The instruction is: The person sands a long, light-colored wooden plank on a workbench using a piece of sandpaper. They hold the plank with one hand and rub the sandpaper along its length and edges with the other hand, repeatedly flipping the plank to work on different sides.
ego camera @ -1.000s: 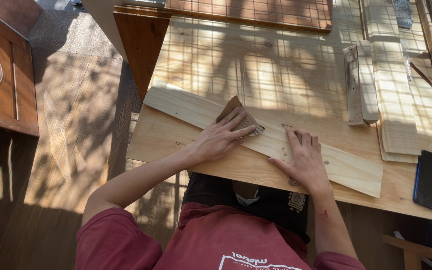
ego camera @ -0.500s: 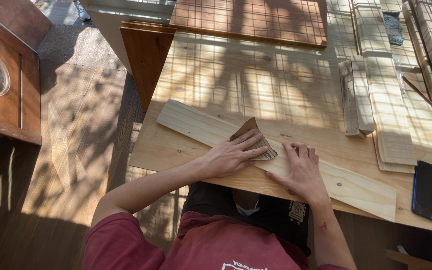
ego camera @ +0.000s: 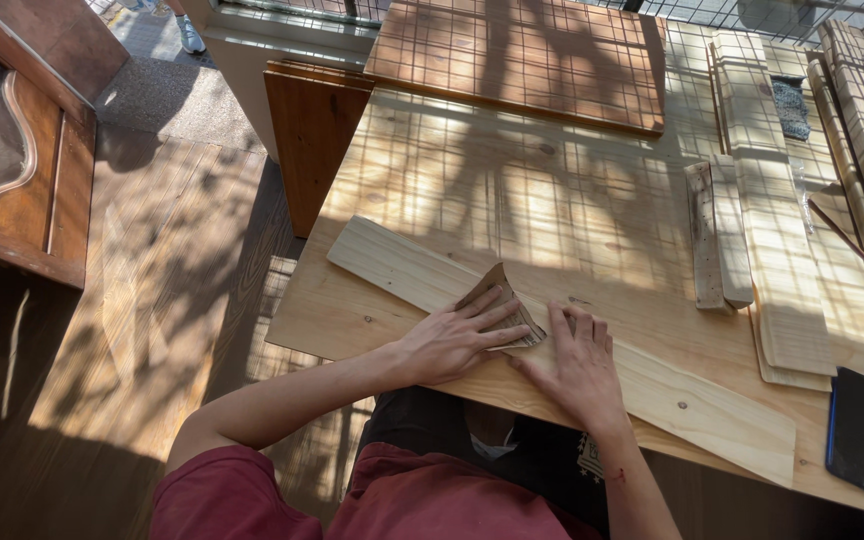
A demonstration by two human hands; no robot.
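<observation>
A long pale pine plank (ego camera: 392, 262) lies slantwise across the near part of the wooden worktable (ego camera: 512, 190). My left hand (ego camera: 447, 340) presses a folded piece of brown sandpaper (ego camera: 500, 296) flat against the plank's middle, fingers spread over it. Just to its right, my right hand (ego camera: 577, 365) lies palm down on the plank, fingers apart, holding the board still. The far right end of the plank (ego camera: 742, 425) reaches the table's near edge.
A dark phone (ego camera: 860, 430) lies at the table's near right corner. Short wood offcuts (ego camera: 717, 235) and long stacked slats (ego camera: 772, 200) sit at the right. A reddish-brown panel (ego camera: 522, 60) rests at the back; a dark wooden board (ego camera: 312, 140) leans at the table's left.
The plank has shifted with both hands on it. My left hand has slid the sandpaper a little along the plank and my right hand has drawn close beside it. The view has tilted upward.
</observation>
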